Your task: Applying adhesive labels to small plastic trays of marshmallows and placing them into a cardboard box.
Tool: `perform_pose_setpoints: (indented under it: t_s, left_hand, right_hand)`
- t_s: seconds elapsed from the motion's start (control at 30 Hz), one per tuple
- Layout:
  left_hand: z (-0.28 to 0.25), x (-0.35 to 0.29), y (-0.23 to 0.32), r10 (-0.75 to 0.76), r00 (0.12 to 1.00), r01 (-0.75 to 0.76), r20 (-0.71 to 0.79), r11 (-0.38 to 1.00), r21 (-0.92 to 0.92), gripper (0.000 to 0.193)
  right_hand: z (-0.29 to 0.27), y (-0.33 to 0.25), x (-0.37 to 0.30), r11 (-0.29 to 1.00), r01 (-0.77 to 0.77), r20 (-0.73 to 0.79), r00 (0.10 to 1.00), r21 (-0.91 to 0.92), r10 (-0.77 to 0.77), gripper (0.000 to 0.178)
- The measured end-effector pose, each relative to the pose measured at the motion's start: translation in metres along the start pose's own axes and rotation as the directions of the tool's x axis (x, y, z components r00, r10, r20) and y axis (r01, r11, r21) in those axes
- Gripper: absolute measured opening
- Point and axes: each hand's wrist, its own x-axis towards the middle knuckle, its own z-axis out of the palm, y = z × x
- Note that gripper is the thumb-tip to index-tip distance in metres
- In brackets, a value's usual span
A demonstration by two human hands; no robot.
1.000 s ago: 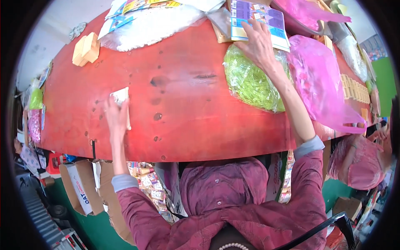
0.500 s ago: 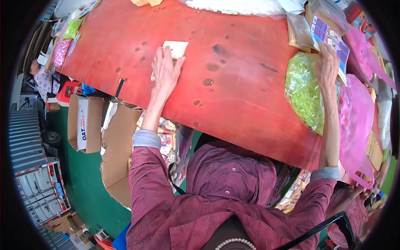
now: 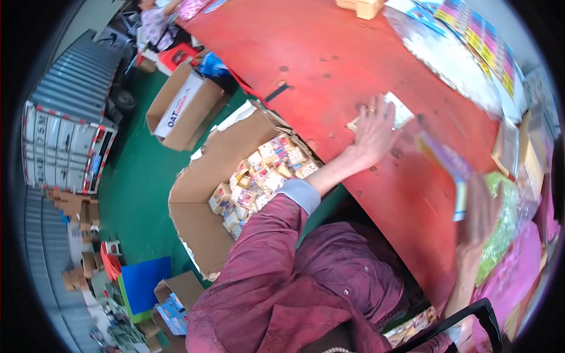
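Observation:
My left hand (image 3: 376,132) lies over a small flat cream-coloured rectangular piece (image 3: 400,110) on the red tabletop. Its fingers are stretched out across the piece and cover much of it. Off to the right, my right hand (image 3: 479,212), smeared by motion, grips a purple and blue printed card (image 3: 450,162) above the table. Close beside that hand is a clear bag of lime-green shredded filler (image 3: 497,250).
Left of my left forearm, an open cardboard box (image 3: 203,200) holds many small printed packets (image 3: 265,179). A pink plastic bag (image 3: 515,270) lies at the right. Across the table's far side sits a clear bag of white material (image 3: 450,67). Another person (image 3: 156,26) is at far left.
The view has swung left. My right hand has brought the printed card off the pile at the right, in over the table. My left hand stays on the cream piece.

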Motion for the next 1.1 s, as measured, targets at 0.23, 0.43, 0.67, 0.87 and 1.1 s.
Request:
perform_pose_setpoints:
  t_s: [0.23, 0.43, 0.67, 0.87, 1.1]
  left_hand:
    - [0.005, 0.004, 0.003, 0.049, 0.999, -0.049, -0.004, 0.998, -0.034, 0.058]
    - [-0.002, 0.003, -0.002, 0.089, 0.996, -0.09, -0.029, 0.996, -0.001, 0.058]
    - [0.002, 0.004, -0.001, 0.173, 0.984, -0.173, -0.044, 0.985, -0.003, 0.054]
    - [0.009, 0.008, -0.007, 0.129, 0.992, -0.127, -0.011, 0.988, 0.085, 0.05]
    - [-0.031, 0.002, 0.019, 0.151, 0.98, -0.173, -0.128, 0.968, -0.183, 0.041]
  right_hand:
    - [0.019, -0.06, -0.016, 0.97, -0.042, 0.333, 0.942, 0.24, -0.042, 0.033]
    - [0.017, -0.069, -0.031, 0.944, -0.164, 0.452, 0.892, 0.287, 0.018, 0.03]
    - [0.021, -0.072, -0.046, 0.941, -0.226, 0.486, 0.87, 0.253, 0.079, 0.027]
    - [0.022, -0.068, -0.05, 0.932, -0.23, 0.529, 0.847, 0.279, 0.05, 0.034]
    - [0.014, -0.064, -0.063, 0.919, -0.207, 0.391, 0.918, 0.336, 0.064, 0.037]
